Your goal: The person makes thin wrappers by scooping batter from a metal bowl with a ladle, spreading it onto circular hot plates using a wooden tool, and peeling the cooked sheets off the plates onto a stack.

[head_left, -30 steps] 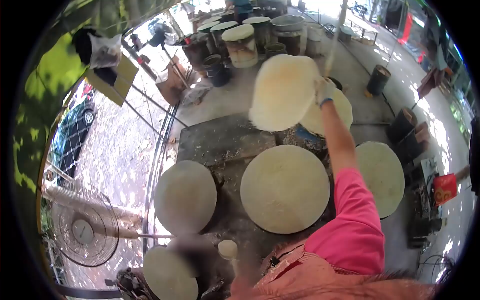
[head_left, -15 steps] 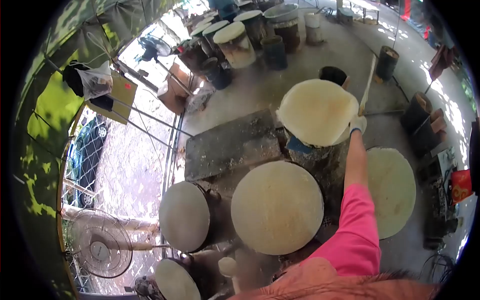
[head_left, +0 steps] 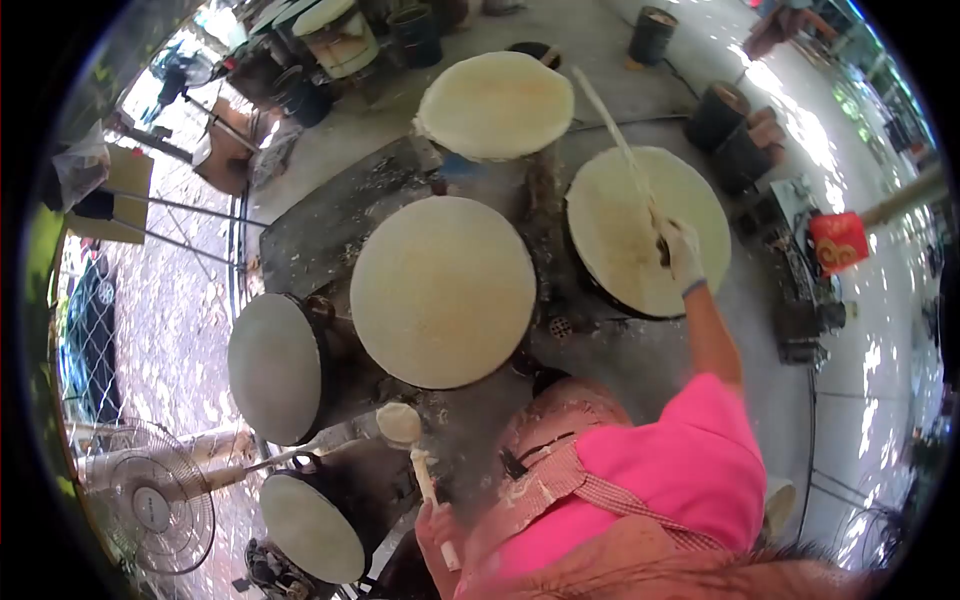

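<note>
My right hand (head_left: 682, 252), in a white glove, is closed around a long pale stick (head_left: 612, 122) that points up and left. It is over the right-hand round griddle (head_left: 625, 215), whose top is a pale, browned layer; contact is unclear. Low in the view, bare, my left hand (head_left: 436, 528) grips the white handle of a batter-coated ladle (head_left: 400, 424). The ladle's round head lies just below the large middle griddle (head_left: 443, 290), which has a similar pale top. A third pale round top (head_left: 498, 105) stands farther away, its edge ragged.
Two smaller pale-topped pots (head_left: 275, 368) (head_left: 312, 528) stand at left. A fan (head_left: 150, 508) occupies the lower left. Near the upper griddle is a dark slab (head_left: 335, 205). Dark buckets (head_left: 652, 38) (head_left: 717, 115) and a red packet (head_left: 838, 242) are on the right.
My right hand has left the far round top and moved over the right-hand griddle with the stick. My left hand has come into view on the ladle. The camera view has shifted.
</note>
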`<state>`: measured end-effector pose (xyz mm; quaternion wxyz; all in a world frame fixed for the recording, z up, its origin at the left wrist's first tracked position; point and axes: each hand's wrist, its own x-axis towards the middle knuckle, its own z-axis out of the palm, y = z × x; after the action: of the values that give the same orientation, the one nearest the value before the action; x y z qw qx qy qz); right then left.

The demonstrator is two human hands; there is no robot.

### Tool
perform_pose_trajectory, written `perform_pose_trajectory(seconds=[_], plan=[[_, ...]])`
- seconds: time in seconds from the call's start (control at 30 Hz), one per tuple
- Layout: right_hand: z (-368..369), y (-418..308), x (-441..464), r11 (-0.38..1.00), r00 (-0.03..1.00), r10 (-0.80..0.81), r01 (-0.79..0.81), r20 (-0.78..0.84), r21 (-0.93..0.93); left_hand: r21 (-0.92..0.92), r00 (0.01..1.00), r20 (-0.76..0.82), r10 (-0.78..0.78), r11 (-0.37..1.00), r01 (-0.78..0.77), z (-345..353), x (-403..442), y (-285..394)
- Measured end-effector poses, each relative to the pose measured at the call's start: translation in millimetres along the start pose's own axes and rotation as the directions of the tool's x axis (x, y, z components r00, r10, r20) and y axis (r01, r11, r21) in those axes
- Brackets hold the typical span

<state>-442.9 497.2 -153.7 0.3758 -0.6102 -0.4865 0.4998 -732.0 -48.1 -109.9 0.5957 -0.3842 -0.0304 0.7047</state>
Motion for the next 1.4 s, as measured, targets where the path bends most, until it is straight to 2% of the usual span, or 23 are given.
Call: perform_pose_trajectory(seconds=[0.1,0.13,0.2,0.23,0.3,0.33,0.37,0.43,0.53,0.63,0.67,0.73,0.83,0.93,1.0,1.07,1.2,1.27,1.3,1.33,1.4], plan=[[-76,49,-97,0.975,0.975,0.029,-0.076,-0.220,-0.208,0.105,0.989,-0.052,-0.138,0.984,0.143,-40,-17,27],[-102,58,-128,0.970,0.955,0.072,-0.134,-0.286,-0.204,0.150,0.975,-0.052,-0.217,0.963,0.222,-45,-22,24],[-148,85,-172,0.955,0.899,0.097,-0.205,-0.426,-0.216,0.318,0.921,-0.047,-0.388,0.868,0.382,-56,-27,21],[-170,100,-190,0.943,0.860,0.086,-0.232,-0.502,-0.237,0.437,0.859,-0.020,-0.512,0.768,0.468,-79,-27,33],[-206,123,-218,0.898,0.822,0.088,-0.310,-0.562,-0.312,0.690,0.953,-0.142,-0.267,0.663,0.288,-120,-14,51],[-222,132,-230,0.870,0.806,0.088,-0.349,-0.585,-0.349,0.674,0.952,-0.195,-0.235,0.673,0.304,-118,-10,35],[-236,149,-238,0.812,0.819,-0.036,-0.310,-0.573,-0.495,0.656,0.948,-0.247,-0.202,0.685,0.317,-116,-8,19],[-258,183,-244,0.623,0.835,-0.278,-0.220,-0.475,-0.751,0.288,0.854,-0.347,-0.387,0.823,0.490,-61,16,-60],[-280,180,-259,0.552,0.875,-0.186,-0.282,-0.446,-0.784,0.236,0.804,-0.276,-0.527,0.774,0.588,-94,56,-80],[-324,190,-266,0.475,0.915,-0.228,-0.193,-0.332,-0.858,0.187,0.727,-0.253,-0.638,0.705,0.684,-128,83,-108],[-340,190,-265,0.460,0.936,-0.242,-0.123,-0.257,-0.879,0.131,0.733,-0.195,-0.651,0.723,0.678,-137,89,-123],[-365,188,-265,0.433,0.962,-0.252,0.013,-0.107,-0.901,0.096,0.787,-0.200,-0.584,0.788,0.608,-147,99,-151],[-375,179,-253,0.482,0.953,-0.285,0.239,0.107,-0.843,0.072,0.851,-0.195,-0.487,0.858,0.508,-163,94,-175],[-356,170,-229,0.574,0.952,-0.226,0.303,0.208,-0.761,0.095,0.890,-0.247,-0.383,0.905,0.415,-142,85,-217],[-332,166,-201,0.488,0.940,-0.095,0.330,0.326,-0.808,0.118,0.889,-0.302,-0.345,0.912,0.394,-134,79,-230],[-305,164,-160,0.463,0.865,-0.043,0.461,0.500,-0.757,0.135,0.891,-0.317,-0.326,0.914,0.383,-133,74,-230],[-233,155,-66,0.407,0.623,-0.290,0.767,0.726,-0.496,0.167,0.920,-0.233,-0.315,0.919,0.357,-154,60,-217],[-202,123,-27,0.334,0.584,-0.321,0.806,0.745,-0.488,0.156,0.938,-0.196,-0.285,0.936,0.317,-158,48,-223],[-191,98,-18,0.328,0.582,-0.346,0.810,0.736,-0.486,0.150,0.942,-0.189,-0.278,0.940,0.308,-162,42,-222],[-187,72,-17,0.357,0.550,-0.463,0.833,0.695,-0.422,0.143,0.945,-0.181,-0.272,0.943,0.299,-166,35,-220],[-186,39,-16,0.369,0.572,-0.540,0.820,0.617,-0.436,0.120,0.946,-0.157,-0.283,0.945,0.303,-179,27,-216]])
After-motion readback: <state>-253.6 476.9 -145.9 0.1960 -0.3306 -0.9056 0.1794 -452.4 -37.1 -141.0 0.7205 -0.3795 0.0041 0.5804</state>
